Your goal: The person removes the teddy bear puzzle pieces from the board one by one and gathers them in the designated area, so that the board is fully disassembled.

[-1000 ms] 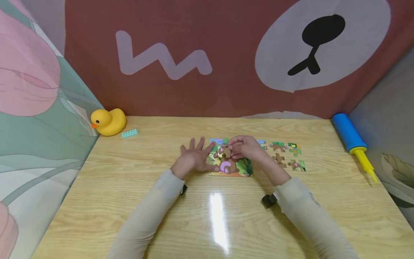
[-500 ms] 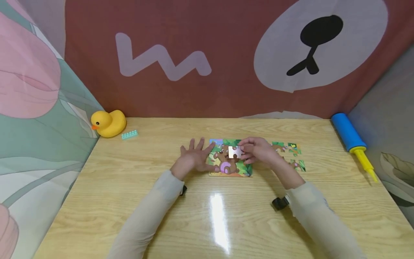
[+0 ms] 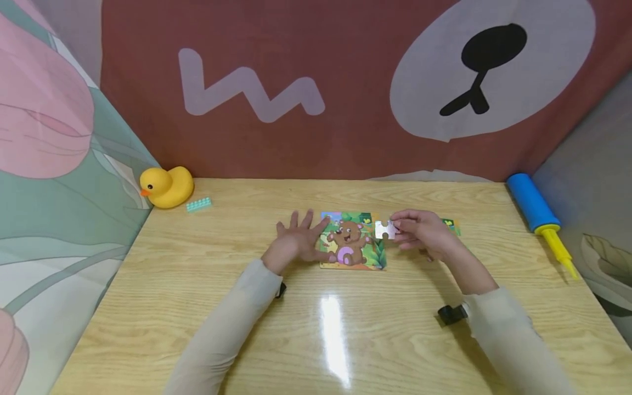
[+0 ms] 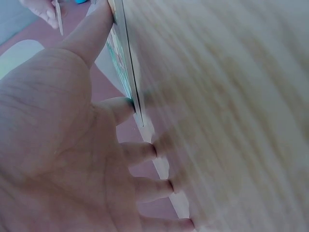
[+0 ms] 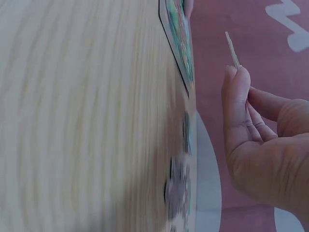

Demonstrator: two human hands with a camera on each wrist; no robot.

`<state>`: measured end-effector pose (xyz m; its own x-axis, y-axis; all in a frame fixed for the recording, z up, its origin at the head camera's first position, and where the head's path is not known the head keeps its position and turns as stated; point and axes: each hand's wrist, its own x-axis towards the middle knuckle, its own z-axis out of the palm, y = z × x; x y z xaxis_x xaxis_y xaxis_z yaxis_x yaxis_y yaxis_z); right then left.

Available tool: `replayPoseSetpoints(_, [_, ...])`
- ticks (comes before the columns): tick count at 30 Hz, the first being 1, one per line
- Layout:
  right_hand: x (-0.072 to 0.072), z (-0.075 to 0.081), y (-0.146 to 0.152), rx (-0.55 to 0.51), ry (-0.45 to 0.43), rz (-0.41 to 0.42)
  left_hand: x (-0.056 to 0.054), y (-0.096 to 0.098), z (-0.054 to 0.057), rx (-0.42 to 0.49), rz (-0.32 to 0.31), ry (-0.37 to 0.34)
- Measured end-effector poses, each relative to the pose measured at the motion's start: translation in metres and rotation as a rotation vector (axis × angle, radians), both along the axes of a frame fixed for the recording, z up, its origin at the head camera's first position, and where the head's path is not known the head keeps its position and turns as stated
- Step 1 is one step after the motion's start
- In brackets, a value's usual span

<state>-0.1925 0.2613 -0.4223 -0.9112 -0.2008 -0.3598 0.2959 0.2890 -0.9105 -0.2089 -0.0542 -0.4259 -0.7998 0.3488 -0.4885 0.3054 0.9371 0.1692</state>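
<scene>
A bear picture puzzle board (image 3: 351,249) lies flat on the wooden table. My left hand (image 3: 298,243) is spread at its left edge, with thumb and index finger touching the board in the left wrist view. Just beyond the board's right side, my right hand (image 3: 427,233) pinches a jigsaw piece (image 3: 384,230) between thumb and fingers. In the head view the piece's pale, shiny face shows. The right wrist view has the same jigsaw piece (image 5: 232,50) edge-on, raised off the table. Loose puzzle pieces (image 3: 448,224) lie partly hidden behind my right hand.
At the back left sit a yellow rubber duck (image 3: 168,187) and a mint toy brick (image 3: 199,204). A blue and yellow pump (image 3: 535,208) lies along the right edge. A printed cloth wall (image 3: 276,142) stands behind the table (image 3: 237,340).
My right hand has moved right, carrying the jigsaw piece from over the board to beyond its right side. The bear picture is now uncovered. My left hand has stayed in place.
</scene>
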Motion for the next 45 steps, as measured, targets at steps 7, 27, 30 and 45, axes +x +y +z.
replayPoseSetpoints(7, [0.006,-0.001,0.019,0.003,-0.032,-0.014,0.001,0.000,0.000,0.004,0.003,0.004])
replayPoseSetpoints(27, [0.015,-0.011,0.043,0.029,-0.037,0.023,0.001,0.000,0.002,0.002,0.010,0.002])
replayPoseSetpoints(30, [0.015,-0.012,0.041,0.051,-0.045,0.021,0.001,0.000,0.001,-0.001,0.006,0.004])
replayPoseSetpoints(45, [0.019,-0.003,0.041,0.072,-0.033,0.078,0.002,0.000,0.001,0.012,0.007,0.011])
